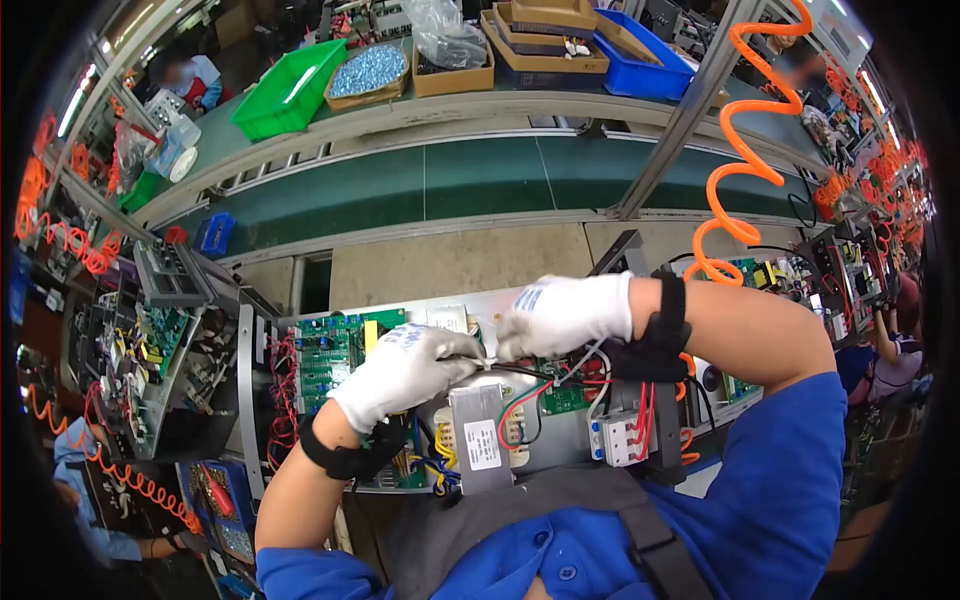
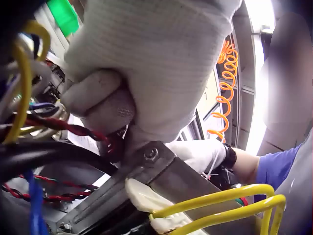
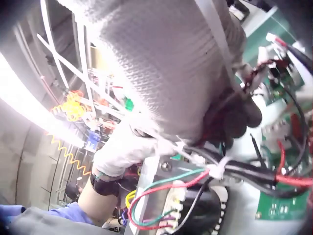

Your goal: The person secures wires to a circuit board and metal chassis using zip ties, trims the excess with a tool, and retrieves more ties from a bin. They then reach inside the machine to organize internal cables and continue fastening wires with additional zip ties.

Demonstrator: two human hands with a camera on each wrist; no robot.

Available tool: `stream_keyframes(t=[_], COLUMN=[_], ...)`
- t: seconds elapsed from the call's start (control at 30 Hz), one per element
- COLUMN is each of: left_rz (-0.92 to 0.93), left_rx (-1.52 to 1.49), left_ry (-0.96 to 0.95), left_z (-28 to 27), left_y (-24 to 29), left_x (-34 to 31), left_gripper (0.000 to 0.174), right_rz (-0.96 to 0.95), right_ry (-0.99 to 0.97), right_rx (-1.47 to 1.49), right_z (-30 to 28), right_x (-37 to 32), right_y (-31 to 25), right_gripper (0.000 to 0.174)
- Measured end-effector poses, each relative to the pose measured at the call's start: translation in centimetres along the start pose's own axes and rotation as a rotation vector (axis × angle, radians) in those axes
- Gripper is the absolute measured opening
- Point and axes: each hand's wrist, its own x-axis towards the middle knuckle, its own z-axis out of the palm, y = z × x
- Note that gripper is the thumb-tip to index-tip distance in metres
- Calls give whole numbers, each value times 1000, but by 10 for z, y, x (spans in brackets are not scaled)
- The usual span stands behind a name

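Both hands wear white gloves and meet over a bundle of wires above a grey metal-cased transformer. My left hand curls its fingers on the bundle from the left, by red-and-black twisted wires. From the right, my right hand grips it with curled fingers, its fingertips close to the left ones. A small white piece shows between them. Farther right, a white cable tie rings the black cables, its long tail sticking out. The gloves hide much of the gripped section.
Green circuit boards fill the chassis's left side. Breakers with red wires stand at its right front. Yellow wires loop by the transformer. An orange coiled hose hangs at right. Beyond are a conveyor and a green bin.
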Motion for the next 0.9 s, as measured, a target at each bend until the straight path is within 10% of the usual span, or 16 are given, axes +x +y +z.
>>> stream_keyframes(t=[0.43,0.7,0.8,0.9], left_rz=[-51,-131,316,110], left_rx=[-797,-329,375,71], left_ry=[-89,128,395,293], left_z=[-3,16,49,65], left_y=[25,47,38,47], left_x=[-23,-27,-30,-35], left_gripper=[36,33,27,27], right_rz=[18,133,130,135], right_ry=[100,-121,-198,-253], right_rx=[-252,-812,-806,-850], right_z=[5,37,34,27], right_x=[4,30,32,29], right_y=[-36,-41,-40,-50], right_gripper=[20,19,28,33])
